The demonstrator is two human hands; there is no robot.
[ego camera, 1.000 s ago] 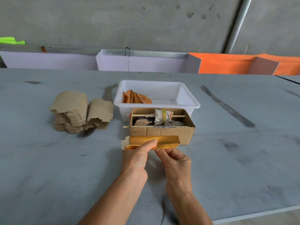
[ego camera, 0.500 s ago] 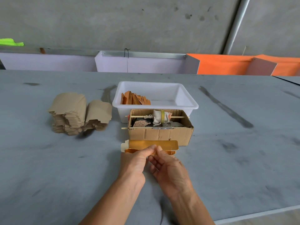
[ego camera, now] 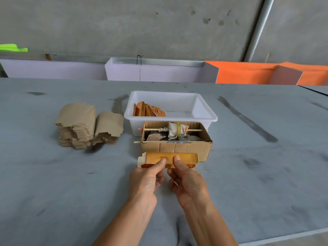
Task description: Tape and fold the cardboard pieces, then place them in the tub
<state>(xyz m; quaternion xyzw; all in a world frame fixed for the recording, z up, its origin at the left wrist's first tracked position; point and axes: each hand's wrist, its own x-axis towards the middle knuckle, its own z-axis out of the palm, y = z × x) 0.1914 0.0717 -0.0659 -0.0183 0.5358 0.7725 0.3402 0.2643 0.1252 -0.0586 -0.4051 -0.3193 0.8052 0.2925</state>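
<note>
tub (ego camera: 209, 115) behind box (ego camera: 177, 148); cardboard stack (ego camera: 85, 126) left of both.

Grey concrete wall (ego camera: 124, 27) behind, dark spots. Metal pipe (ego camera: 257, 29) slanting at right. Grey worktable (ego camera: 266, 166) with dark smears. Beyond far edge: lavender panels (ego camera: 159, 73), orange panels (ego camera: 248, 72). Neon-green scrap (ego camera: 12, 47) far left.

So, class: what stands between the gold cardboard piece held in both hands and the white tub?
The open brown cardboard box sits directly between the gold cardboard piece and the white plastic tub.
</note>
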